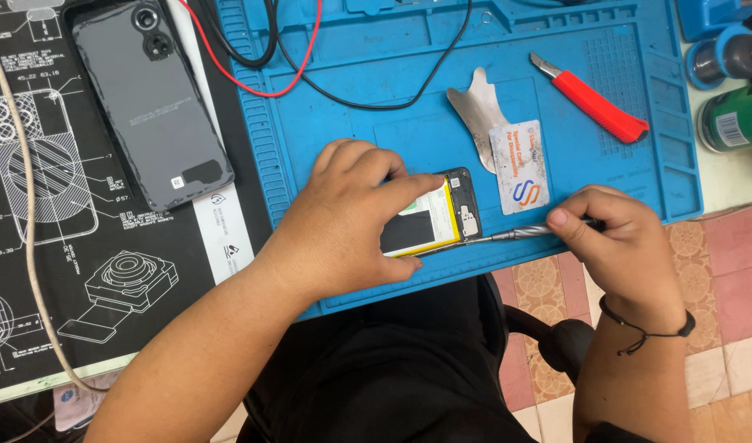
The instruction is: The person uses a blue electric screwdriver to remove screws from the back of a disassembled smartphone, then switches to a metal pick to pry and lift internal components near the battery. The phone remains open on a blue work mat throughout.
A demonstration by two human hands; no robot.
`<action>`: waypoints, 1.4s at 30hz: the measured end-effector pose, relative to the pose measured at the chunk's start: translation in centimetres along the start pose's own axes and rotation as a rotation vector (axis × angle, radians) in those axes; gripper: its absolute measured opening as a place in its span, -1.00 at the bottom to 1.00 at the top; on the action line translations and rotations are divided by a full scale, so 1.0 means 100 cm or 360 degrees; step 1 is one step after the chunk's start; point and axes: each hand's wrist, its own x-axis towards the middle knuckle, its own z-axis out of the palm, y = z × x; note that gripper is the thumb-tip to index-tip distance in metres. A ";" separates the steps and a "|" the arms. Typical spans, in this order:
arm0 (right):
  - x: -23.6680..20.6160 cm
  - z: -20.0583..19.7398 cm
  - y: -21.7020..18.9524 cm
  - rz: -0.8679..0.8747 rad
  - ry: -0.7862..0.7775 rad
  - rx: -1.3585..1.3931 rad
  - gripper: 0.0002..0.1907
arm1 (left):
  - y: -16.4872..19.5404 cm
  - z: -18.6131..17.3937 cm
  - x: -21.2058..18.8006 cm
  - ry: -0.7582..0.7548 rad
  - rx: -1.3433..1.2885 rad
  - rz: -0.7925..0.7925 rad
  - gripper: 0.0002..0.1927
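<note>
Blue and ridged, a silicone work mat [376,98] covers the middle of the bench, with a black mat printed with white technical drawings [31,246] to its left and a patterned tiled floor [720,271] showing at the near right; on the near edge of the blue mat lies an opened phone [442,217], its back off, showing a battery with a yellow edge and a dark circuit board at its right end; the left hand [343,221] lies flat over the phone's left part, fingers spread and curled lightly over it, pressing it down rather than gripping; the right hand [610,238], a black cord around its wrist, is closed around the handle of a slim metal screwdriver [515,233], whose tip touches the phone's near right corner; just beyond the phone lie a thin metal pry tool [474,111] and a white plastic card [519,168], the card overlapping the tool; farther right rests a red utility knife [597,102]; a detached grey phone back cover [150,102] lies on the black mat at the far left; red and black wires [310,74] loop across the far side.
</note>
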 end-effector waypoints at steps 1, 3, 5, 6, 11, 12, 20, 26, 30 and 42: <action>0.000 0.001 0.000 0.0003 0.0020 0.0003 -0.86 | 0.000 0.000 0.000 -0.0003 -0.0002 -0.0004 -0.18; -0.001 0.002 0.001 0.0007 0.0058 0.0012 -0.86 | 0.000 0.000 0.000 0.0005 -0.0002 -0.0001 -0.18; -0.002 0.003 0.001 -0.0009 0.0058 0.0009 -0.86 | 0.000 0.000 0.000 -0.0004 -0.0002 -0.0011 -0.18; -0.002 0.004 0.001 -0.0013 0.0059 0.0009 -0.87 | 0.000 0.000 0.000 -0.0020 -0.0004 -0.0023 -0.18; -0.002 0.003 -0.001 -0.0075 0.0032 -0.0071 -0.87 | 0.000 0.000 0.000 0.0006 0.0001 0.0008 -0.18; -0.002 0.003 -0.001 -0.0127 -0.0015 -0.0073 -0.87 | 0.000 0.000 0.000 0.0021 -0.0003 0.0022 -0.19; -0.001 0.021 -0.009 0.0086 0.0286 -0.0010 -0.82 | -0.001 -0.001 0.000 0.0025 -0.0008 0.0032 -0.17; 0.000 0.022 -0.013 0.0026 0.0310 -0.0123 -0.80 | 0.000 -0.001 0.000 0.0030 -0.0009 0.0024 -0.18; 0.000 0.023 -0.013 -0.0022 0.0237 -0.0128 -0.79 | 0.000 -0.001 0.000 0.0028 -0.0026 0.0016 -0.18; -0.001 0.030 -0.019 -0.0044 0.0255 -0.0111 -0.77 | 0.000 -0.002 0.001 0.0048 -0.0005 0.0031 -0.17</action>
